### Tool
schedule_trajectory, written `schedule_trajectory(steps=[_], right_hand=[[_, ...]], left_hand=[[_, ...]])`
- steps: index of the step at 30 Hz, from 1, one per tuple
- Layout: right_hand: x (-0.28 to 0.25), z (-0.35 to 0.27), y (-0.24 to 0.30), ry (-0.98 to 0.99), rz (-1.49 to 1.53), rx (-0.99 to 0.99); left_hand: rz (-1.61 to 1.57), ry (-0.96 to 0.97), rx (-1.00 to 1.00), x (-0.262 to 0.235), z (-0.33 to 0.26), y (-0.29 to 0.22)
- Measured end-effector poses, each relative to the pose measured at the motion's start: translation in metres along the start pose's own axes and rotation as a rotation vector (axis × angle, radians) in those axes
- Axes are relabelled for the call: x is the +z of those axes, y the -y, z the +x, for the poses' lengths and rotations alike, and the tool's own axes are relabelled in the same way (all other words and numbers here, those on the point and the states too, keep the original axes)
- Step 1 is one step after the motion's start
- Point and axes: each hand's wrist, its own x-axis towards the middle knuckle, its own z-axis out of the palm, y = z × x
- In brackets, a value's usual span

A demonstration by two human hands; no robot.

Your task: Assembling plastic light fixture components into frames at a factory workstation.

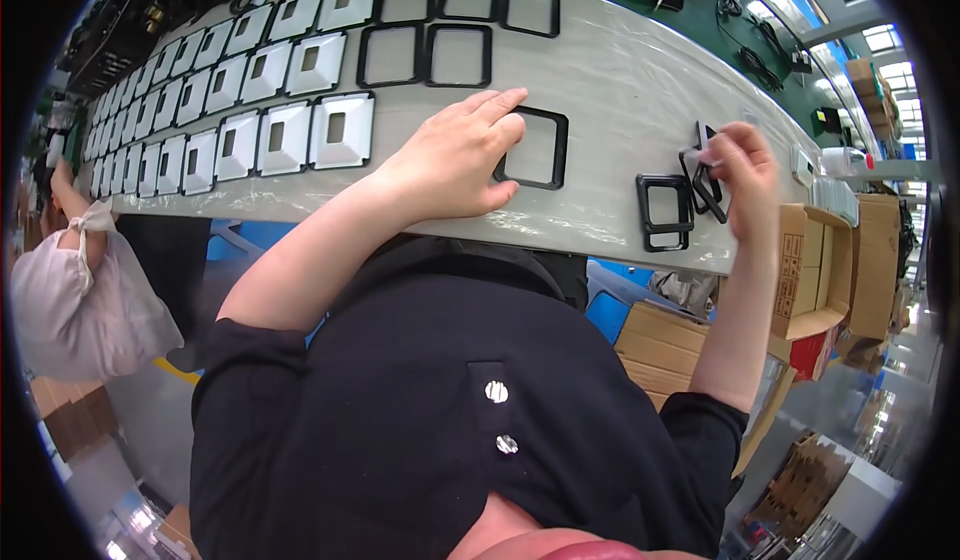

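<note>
A black rectangular frame [561,150] lies flat on the table in front of me. My left hand [465,150] rests over its left side with fingers stretched out and thumb apart, hiding that edge. Off to the right, my right hand [745,175] is pinched at a tilted black frame [708,200], its fingertips slightly blurred. Beside that frame, more black frames [642,210] lie overlapping near the table's front edge. Several loose black frames [459,56] sit in rows beyond my left hand. Left of them, long rows of frames hold white, raised pieces [340,132] with a rectangular opening.
A plastic-covered table [610,90] runs across the view. Cardboard boxes [800,270] stand at the right, below the table end. At the far left, a co-worker in a pale sleeve [95,300] stands by the table. Cables [757,65] lie on a green surface beyond.
</note>
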Motion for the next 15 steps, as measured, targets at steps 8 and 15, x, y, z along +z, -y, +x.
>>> schedule_trajectory(steps=[8,15], right_hand=[[0.137,-0.050,0.016,0.346,0.251,0.171],[0.172,-0.060,0.052,0.436,0.293,0.069]], left_hand=[[-0.321,-0.289,-0.072,-0.006,-0.040,0.002],[-0.325,-0.462,0.078,-0.033,-0.068,0.001]])
